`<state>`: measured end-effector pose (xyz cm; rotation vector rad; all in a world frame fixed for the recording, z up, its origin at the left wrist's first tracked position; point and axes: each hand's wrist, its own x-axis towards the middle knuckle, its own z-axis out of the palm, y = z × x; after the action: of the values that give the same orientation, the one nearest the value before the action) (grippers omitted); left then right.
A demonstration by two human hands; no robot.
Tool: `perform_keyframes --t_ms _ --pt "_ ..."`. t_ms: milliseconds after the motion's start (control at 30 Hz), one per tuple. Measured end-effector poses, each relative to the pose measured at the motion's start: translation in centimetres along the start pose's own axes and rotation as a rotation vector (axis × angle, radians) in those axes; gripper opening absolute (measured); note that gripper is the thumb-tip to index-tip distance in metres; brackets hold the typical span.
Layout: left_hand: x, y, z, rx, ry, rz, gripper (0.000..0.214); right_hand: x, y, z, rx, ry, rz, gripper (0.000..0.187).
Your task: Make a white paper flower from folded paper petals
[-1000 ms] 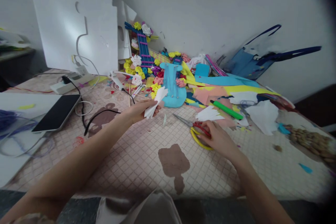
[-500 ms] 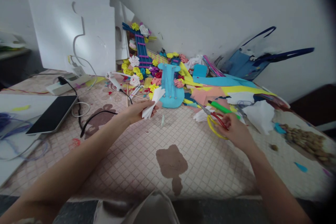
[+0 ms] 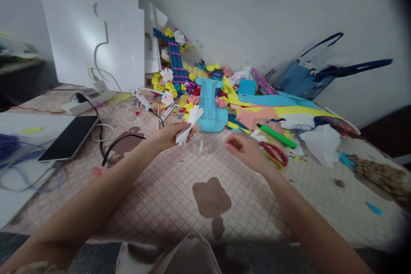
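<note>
My left hand [image 3: 167,136] is closed on a folded white paper piece [image 3: 190,124], held just above the checked tablecloth [image 3: 167,188] in front of a light-blue foam guitar shape [image 3: 210,105]. My right hand [image 3: 245,150] hovers over the cloth a little right of centre, its fingers loosely curled with nothing in them, slightly blurred. The red-and-yellow scissors [image 3: 274,154] lie on the cloth just right of that hand, apart from it. A small white paper scrap [image 3: 201,147] lies between the two hands.
A green marker [image 3: 276,135], coloured foam sheets [image 3: 276,105] and paper flowers [image 3: 167,81] crowd the back. A dark tablet [image 3: 69,137], cables and a power strip [image 3: 86,99] lie left. A blue bag [image 3: 308,77] leans on the wall; nuts [image 3: 380,173] lie far right.
My right hand lifted the scissors to the right, set them down by the green marker, let go and moved back left toward the middle. The left hand stayed put.
</note>
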<state>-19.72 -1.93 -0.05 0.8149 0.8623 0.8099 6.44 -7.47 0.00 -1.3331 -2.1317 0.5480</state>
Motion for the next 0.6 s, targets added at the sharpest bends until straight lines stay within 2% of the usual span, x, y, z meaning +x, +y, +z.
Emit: perform_keyframes --t_ms 67,167,233,300,400,500,600 --pt "0.0 0.0 -0.1 0.003 -0.001 0.010 0.010 1.6 -1.9 2.6 0.011 -0.020 -0.006 0.021" --pt "0.0 0.1 -0.2 0.007 -0.002 0.028 0.010 2.8 -3.2 6.0 -0.018 -0.012 -0.002 0.026" --pt "0.0 0.1 -0.3 0.011 -0.004 0.033 0.010 2.9 -3.5 7.4 0.025 -0.007 0.011 0.021" --pt "0.0 0.2 -0.3 0.010 -0.005 0.033 0.011 2.6 -3.4 7.9 0.059 -0.023 0.004 0.014" --pt "0.0 0.2 -0.2 0.000 -0.004 0.021 0.011 2.3 -2.7 6.3 -0.046 0.038 -0.064 0.006" --pt "-0.1 0.1 0.0 -0.014 -0.001 0.009 0.011 2.1 -0.4 2.5 -0.357 0.148 -0.068 0.005" --pt "0.0 -0.3 0.1 -0.001 -0.024 0.014 0.009 1.3 3.6 -1.7 -0.436 0.219 0.027 0.005"
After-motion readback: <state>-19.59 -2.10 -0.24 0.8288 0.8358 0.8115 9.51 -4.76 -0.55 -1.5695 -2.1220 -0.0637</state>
